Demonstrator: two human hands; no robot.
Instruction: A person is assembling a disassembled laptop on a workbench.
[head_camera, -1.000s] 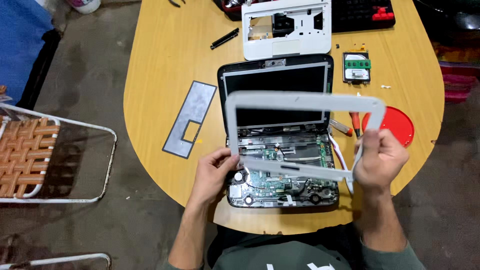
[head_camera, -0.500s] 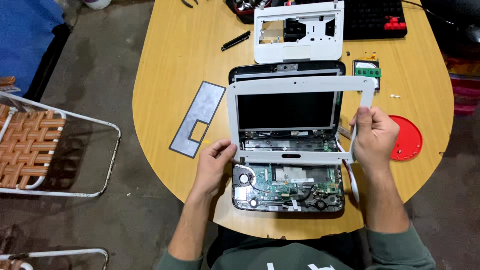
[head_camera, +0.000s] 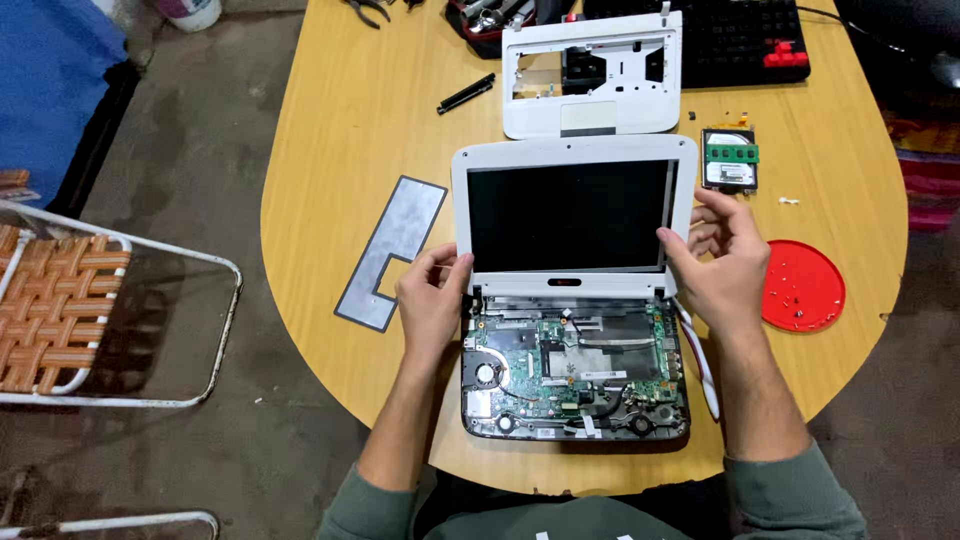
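**White bezel now seated on the screen**

Since the earlier frames we have brought the white screen bezel down from mid-air, and it now lies flat around the dark display of the opened laptop.

Our left hand pinches the bezel's lower left corner, fingers curled on the edge. Our right hand presses the lower right corner, fingers bent against the frame.

Just near of the hands lies the laptop base with its green circuit board bare. Farther off on the wooden table rests a white palm-rest cover. Left lies a grey metal plate; right sits a red round lid, and beyond it a green memory module.
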